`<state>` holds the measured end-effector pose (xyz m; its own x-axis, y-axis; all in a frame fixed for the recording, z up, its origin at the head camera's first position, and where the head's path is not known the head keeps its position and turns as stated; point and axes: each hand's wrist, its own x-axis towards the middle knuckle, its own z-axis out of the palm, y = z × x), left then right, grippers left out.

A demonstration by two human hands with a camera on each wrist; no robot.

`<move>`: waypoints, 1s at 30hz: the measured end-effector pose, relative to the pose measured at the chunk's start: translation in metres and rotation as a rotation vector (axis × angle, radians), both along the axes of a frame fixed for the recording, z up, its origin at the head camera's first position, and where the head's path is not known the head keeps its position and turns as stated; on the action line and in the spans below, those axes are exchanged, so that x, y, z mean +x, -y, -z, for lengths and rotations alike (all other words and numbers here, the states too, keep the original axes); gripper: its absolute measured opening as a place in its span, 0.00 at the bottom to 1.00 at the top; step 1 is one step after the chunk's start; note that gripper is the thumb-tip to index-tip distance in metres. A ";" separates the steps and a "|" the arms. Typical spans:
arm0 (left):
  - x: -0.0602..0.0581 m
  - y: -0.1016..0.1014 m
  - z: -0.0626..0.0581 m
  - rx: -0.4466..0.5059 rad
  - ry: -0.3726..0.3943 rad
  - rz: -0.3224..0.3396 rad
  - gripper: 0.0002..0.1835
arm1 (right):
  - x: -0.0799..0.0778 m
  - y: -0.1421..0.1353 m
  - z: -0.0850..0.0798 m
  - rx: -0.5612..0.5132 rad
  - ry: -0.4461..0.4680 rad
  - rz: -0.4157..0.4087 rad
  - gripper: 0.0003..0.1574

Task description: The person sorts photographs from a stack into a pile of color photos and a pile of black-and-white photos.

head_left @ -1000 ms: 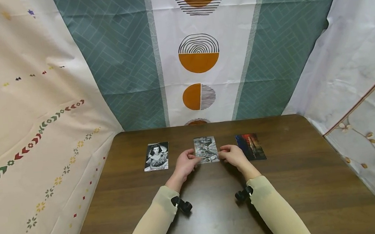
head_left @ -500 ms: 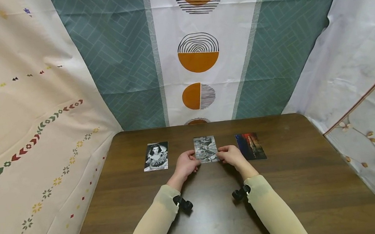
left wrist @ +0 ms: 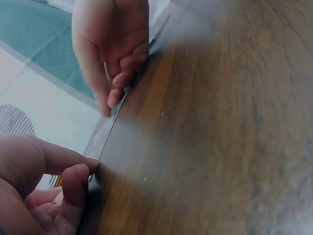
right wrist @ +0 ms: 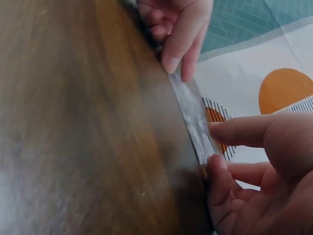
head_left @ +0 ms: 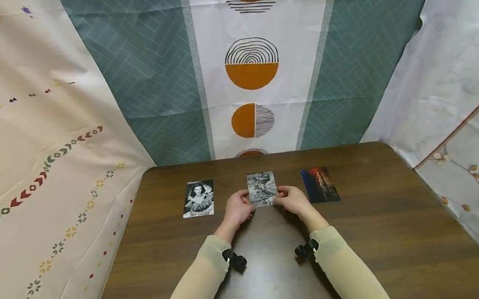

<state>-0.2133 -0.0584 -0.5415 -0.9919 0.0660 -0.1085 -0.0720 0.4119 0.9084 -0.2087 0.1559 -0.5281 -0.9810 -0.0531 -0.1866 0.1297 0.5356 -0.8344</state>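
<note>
A black-and-white photo card (head_left: 261, 187) lies on the brown table between both hands. With thumb and fingertips, my left hand (head_left: 237, 208) touches its left edge and near left corner. My right hand (head_left: 294, 199) does the same at the right edge, its thumb over the near right corner. In the left wrist view, the card (left wrist: 111, 128) appears as a thin slanted strip between the fingers. From the right wrist, the right hand (right wrist: 274, 156) has its forefinger and another digit apart along the card's side (right wrist: 190, 120). Neither hand visibly curls around the card.
A black-and-white portrait card (head_left: 199, 198) lies to the left, and a dark card with red and blue (head_left: 320, 185) to the right. The wooden table (head_left: 265, 260) meets a patterned cloth backdrop (head_left: 166, 80) at its far edge.
My right hand has shifted slightly left, bringing its thumb over the card's near corner. The left hand stays at its side. The card has barely moved, and the head view has tilted slightly.
</note>
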 end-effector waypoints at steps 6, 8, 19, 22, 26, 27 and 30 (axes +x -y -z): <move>-0.002 -0.002 0.001 -0.007 -0.003 0.003 0.35 | 0.000 0.001 0.003 0.206 -0.098 -0.018 0.44; -0.001 -0.002 0.000 -0.006 0.000 0.000 0.35 | 0.001 0.003 0.003 0.222 -0.108 0.003 0.43; 0.003 -0.006 -0.001 0.071 0.020 -0.056 0.36 | 0.001 0.015 0.004 0.198 -0.061 0.093 0.43; 0.003 -0.006 -0.002 0.186 0.072 -0.061 0.37 | 0.001 0.016 0.005 0.180 -0.053 0.107 0.42; 0.001 -0.004 -0.002 0.291 0.125 -0.054 0.36 | 0.001 0.016 0.005 0.170 -0.046 0.110 0.42; 0.001 -0.004 -0.002 0.307 0.136 -0.051 0.36 | 0.001 0.016 0.005 0.170 -0.046 0.109 0.42; 0.001 -0.003 -0.001 0.340 0.161 -0.050 0.36 | 0.001 0.016 0.005 0.182 -0.050 0.108 0.43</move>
<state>-0.2124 -0.0557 -0.5403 -0.9669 0.0770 -0.2432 -0.2371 0.0809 0.9681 -0.2081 0.1398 -0.5328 -0.9874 0.0828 -0.1349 0.1557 0.6635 -0.7318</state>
